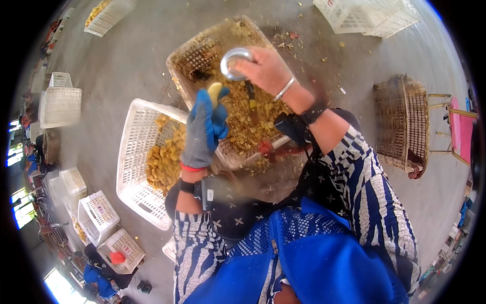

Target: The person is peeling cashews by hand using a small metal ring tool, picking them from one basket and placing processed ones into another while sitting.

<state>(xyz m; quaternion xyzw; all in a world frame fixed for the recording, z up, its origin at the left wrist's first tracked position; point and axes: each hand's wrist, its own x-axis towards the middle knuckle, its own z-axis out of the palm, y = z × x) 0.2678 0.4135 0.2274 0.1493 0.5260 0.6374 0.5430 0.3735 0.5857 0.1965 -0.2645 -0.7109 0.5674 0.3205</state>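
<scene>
My left hand, in a blue-grey glove, grips a pale yellow piece, apparently peeled ginger. My bare right hand holds a shiny steel ring-shaped tool slightly above and right of that piece. Beneath both hands is a dirty plastic crate holding yellow shavings. A black-and-yellow handled tool shows in it below my right hand. Left of my left hand stands a white crate with many knobbly yellow pieces.
Stained crates stand at right beside a pink chair. White crates stand at top left, top right, far left and lower left. Another person in blue is at the lower left.
</scene>
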